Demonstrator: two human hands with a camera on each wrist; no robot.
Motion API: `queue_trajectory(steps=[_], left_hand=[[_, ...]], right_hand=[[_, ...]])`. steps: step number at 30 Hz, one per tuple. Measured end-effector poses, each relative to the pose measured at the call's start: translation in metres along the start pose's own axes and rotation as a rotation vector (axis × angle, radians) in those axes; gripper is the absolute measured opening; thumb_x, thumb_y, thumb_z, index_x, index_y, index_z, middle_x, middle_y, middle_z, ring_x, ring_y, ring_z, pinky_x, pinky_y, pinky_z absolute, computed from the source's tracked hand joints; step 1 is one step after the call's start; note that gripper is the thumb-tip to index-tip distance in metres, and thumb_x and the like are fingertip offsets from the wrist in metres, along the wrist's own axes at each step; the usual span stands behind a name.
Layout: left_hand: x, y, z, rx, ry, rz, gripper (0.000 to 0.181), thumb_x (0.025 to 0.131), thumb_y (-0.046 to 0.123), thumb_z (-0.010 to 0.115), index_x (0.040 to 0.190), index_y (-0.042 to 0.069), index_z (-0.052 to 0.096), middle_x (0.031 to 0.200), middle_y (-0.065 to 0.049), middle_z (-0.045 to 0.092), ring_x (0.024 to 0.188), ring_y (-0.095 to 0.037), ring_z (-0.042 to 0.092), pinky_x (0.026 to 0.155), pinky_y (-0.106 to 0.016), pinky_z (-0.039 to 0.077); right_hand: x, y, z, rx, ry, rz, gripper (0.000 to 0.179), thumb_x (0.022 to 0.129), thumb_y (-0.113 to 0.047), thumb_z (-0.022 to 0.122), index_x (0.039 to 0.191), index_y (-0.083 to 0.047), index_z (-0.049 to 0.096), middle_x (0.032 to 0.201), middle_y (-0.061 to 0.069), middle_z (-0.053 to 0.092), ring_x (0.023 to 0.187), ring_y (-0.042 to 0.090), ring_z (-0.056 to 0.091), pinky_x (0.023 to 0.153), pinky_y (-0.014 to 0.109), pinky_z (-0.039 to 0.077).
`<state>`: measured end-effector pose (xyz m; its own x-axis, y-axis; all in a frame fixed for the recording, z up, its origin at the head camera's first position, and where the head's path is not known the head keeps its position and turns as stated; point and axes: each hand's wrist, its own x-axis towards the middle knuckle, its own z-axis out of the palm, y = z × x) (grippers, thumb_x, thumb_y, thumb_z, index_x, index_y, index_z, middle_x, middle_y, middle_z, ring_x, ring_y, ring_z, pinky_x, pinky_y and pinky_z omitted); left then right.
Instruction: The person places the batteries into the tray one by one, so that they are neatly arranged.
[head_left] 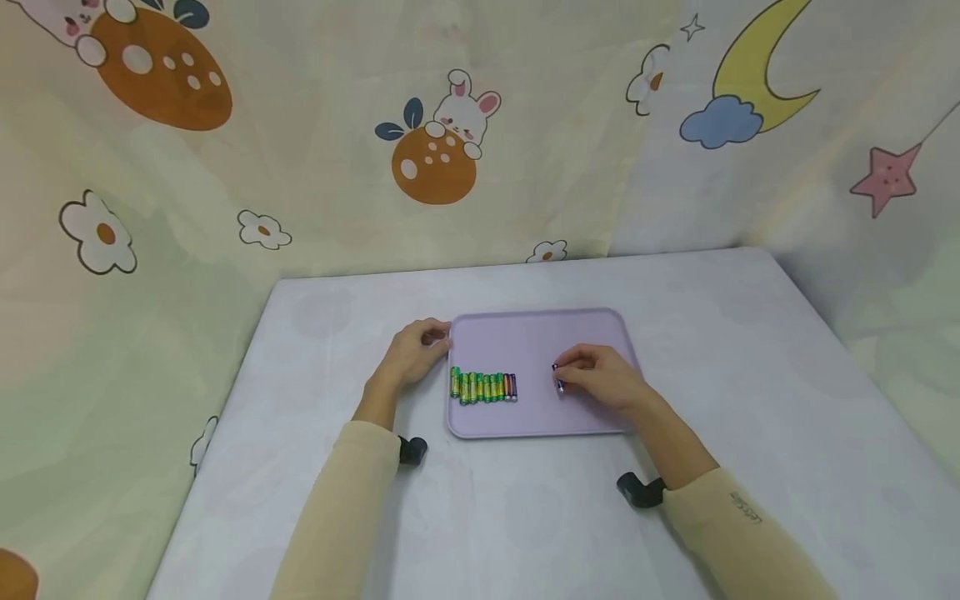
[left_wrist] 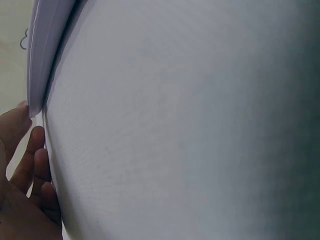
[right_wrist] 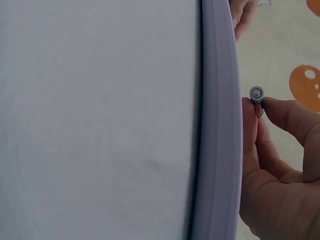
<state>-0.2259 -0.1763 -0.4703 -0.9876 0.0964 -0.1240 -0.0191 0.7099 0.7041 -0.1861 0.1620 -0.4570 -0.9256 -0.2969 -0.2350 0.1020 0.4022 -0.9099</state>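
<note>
A lilac tray (head_left: 540, 333) lies on the table. My right hand (head_left: 600, 377) is over its right half and pinches a slim dark battery (head_left: 559, 386) between thumb and fingers. The right wrist view shows the battery end-on (right_wrist: 256, 93), grey round its terminal, just beyond the tray's rim (right_wrist: 220, 125). To the left on the tray, a row of several green batteries (head_left: 480, 388) ends in two dark ones (head_left: 511, 387) with coppery parts. Beside the tray's left edge rests my left hand (head_left: 416, 350), fingers loosely bent and the thumb tip (left_wrist: 22, 107) at the rim.
A pale cloth covers the table (head_left: 525, 508) around the tray. Patterned curtains (head_left: 315, 150) with rabbits, flowers and a moon rise behind and at both sides. Black wrist mounts (head_left: 640, 490) stick out near both sleeves.
</note>
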Motion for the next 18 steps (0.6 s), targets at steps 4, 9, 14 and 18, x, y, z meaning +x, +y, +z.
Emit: queue_trajectory(steps=[4, 9, 14, 18], left_hand=[[0.000, -0.001, 0.000, 0.004, 0.003, -0.008, 0.036, 0.103, 0.029, 0.063, 0.138, 0.020, 0.063, 0.133, -0.005, 0.063, 0.127, -0.027, 0.054, 0.110, -0.046, 0.044], [0.000, -0.001, 0.001, 0.004, -0.001, -0.017, 0.036, 0.103, 0.029, 0.063, 0.138, 0.020, 0.063, 0.133, -0.006, 0.063, 0.127, -0.027, 0.054, 0.110, -0.046, 0.044], [-0.001, 0.001, 0.002, -0.003, -0.001, -0.006, 0.036, 0.103, 0.029, 0.064, 0.138, 0.019, 0.063, 0.133, -0.006, 0.063, 0.126, -0.027, 0.054, 0.109, -0.046, 0.044], [0.000, 0.001, 0.003, 0.002, 0.006, 0.000, 0.036, 0.103, 0.029, 0.064, 0.137, 0.019, 0.064, 0.132, -0.006, 0.064, 0.126, -0.027, 0.054, 0.109, -0.046, 0.044]], right_hand=[[0.003, -0.004, 0.011, -0.013, 0.002, 0.004, 0.029, 0.095, -0.017, 0.074, 0.115, 0.002, 0.067, 0.099, 0.013, 0.075, 0.083, 0.017, 0.069, 0.078, 0.025, 0.055], [0.006, -0.006, 0.022, -0.030, 0.010, 0.018, 0.030, 0.097, -0.019, 0.072, 0.118, 0.001, 0.065, 0.101, 0.011, 0.073, 0.087, 0.018, 0.070, 0.082, 0.028, 0.055], [0.002, -0.007, 0.022, -0.076, 0.057, 0.046, 0.031, 0.097, -0.024, 0.071, 0.121, -0.004, 0.064, 0.104, 0.008, 0.071, 0.090, 0.018, 0.069, 0.087, 0.034, 0.052], [0.000, -0.005, 0.019, -0.088, 0.058, 0.044, 0.033, 0.098, -0.026, 0.070, 0.121, -0.004, 0.064, 0.104, 0.008, 0.072, 0.092, 0.019, 0.070, 0.090, 0.036, 0.051]])
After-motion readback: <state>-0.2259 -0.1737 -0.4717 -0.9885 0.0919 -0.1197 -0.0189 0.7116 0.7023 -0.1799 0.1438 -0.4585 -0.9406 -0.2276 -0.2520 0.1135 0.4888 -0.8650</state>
